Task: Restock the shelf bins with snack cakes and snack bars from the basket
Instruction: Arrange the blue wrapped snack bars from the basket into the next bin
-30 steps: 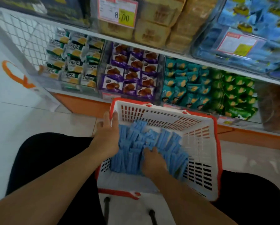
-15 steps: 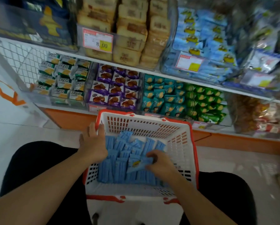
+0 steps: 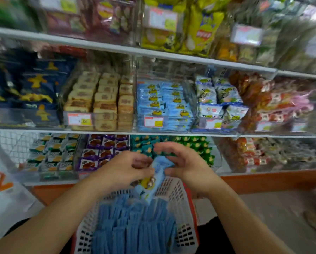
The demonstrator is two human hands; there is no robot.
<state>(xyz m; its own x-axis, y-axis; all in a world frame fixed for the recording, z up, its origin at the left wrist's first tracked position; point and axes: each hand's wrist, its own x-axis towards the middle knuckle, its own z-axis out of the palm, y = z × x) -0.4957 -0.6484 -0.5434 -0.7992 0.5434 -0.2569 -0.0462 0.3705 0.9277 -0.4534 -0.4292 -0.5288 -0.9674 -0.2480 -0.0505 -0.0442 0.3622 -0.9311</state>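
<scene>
A light-blue wrapped snack bar (image 3: 154,180) hangs between both hands above the white plastic basket with red rim (image 3: 179,189). Half a second ago both hands were down inside the basket. The left hand (image 3: 128,169) pinches the bar's upper part; the right hand (image 3: 183,162) touches its top edge, fingers loosely curled.

Yellow chip bags (image 3: 202,32) above; orange shelf base (image 3: 267,180)

Top shelf goods (image 3: 199,30) are blurred beyond reading; price tags (image 3: 80,119) are illegible; the basket (image 3: 185,233) is cut off by the lower edge; both forearms likewise.
</scene>
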